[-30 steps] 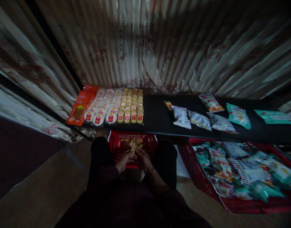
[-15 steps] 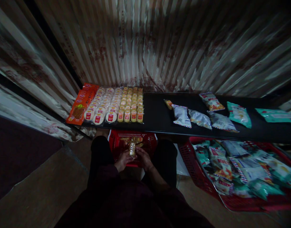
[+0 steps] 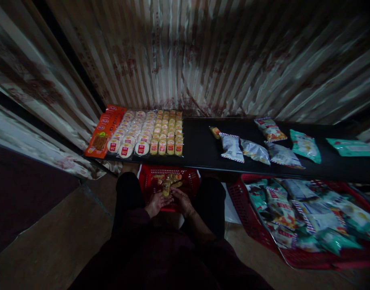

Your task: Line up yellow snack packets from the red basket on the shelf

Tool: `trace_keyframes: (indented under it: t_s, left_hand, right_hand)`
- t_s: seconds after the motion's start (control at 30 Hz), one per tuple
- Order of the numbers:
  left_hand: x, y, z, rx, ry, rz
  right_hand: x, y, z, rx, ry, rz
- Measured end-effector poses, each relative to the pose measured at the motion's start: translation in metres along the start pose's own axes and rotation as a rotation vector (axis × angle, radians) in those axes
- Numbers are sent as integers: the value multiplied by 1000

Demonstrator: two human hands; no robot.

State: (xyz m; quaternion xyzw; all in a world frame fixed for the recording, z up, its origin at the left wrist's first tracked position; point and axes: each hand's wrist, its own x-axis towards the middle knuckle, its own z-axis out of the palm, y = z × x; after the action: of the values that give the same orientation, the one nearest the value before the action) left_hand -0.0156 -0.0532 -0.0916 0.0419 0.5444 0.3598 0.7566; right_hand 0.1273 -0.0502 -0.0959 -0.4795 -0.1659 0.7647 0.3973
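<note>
My left hand (image 3: 156,202) and my right hand (image 3: 182,200) meet over a small red basket (image 3: 145,177) between my knees. Between them is a small yellow wrapped snack packet (image 3: 166,188), its near end against the fingers of both hands; the dim light blurs the exact grip. More wrapped packets (image 3: 176,177) of a similar yellow-brown lie loose in the basket beyond my fingers. On the black shelf (image 3: 197,141) just ahead, rows of yellow packets (image 3: 170,147) stand beside rows of round white wrapped crackers (image 3: 142,148).
Orange snack bags (image 3: 100,139) overlap at the shelf's left end. Silver bags (image 3: 231,148), green bags (image 3: 306,145) and one small packet (image 3: 215,132) lie scattered to the right. A large red basket (image 3: 248,219) full of bags stands below. A striped curtain (image 3: 173,60) hangs behind.
The yellow packet has turned in my fingers: its bright wrapper side no longer faces me, and it sits slightly farther left. My hands have barely shifted.
</note>
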Motion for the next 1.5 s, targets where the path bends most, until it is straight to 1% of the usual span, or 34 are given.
trace_keyframes:
  t_s: [0.07,0.17,0.3,0.47,0.53,0.67,0.77,0.9,1.03,1.17,1.3,1.5]
  left_hand:
    - [0,0,0,28,-5,21]
    - [0,-1,2,100,25,59]
    - [-1,-4,4,195,54,97]
    - [-2,-8,8,311,116,161]
    - [-1,-10,9,360,139,206]
    - [2,-13,12,429,153,340]
    - [6,-16,13,458,147,394]
    - [9,-19,14,547,141,471]
    - [10,-21,16,547,121,504]
    - [8,-18,19,596,167,543]
    - [5,-15,22,616,192,543]
    - [4,-15,23,594,153,569]
  right_hand:
    - [1,1,-1,-13,11,-3]
    - [4,5,-3,-36,51,-31]
    - [7,9,-4,-58,70,-73]
    - [8,12,-5,-105,64,-29]
    - [8,13,-5,-118,37,-23]
    - [5,13,-2,-134,-27,-49]
    - [2,11,0,-165,-21,-62]
    - [1,10,-2,-190,19,-91]
    - [6,14,-8,-191,34,-112]
    - [11,16,-12,-204,55,-189]
    - [14,17,-12,-187,116,-216]
    - [12,16,-13,-192,142,-216]
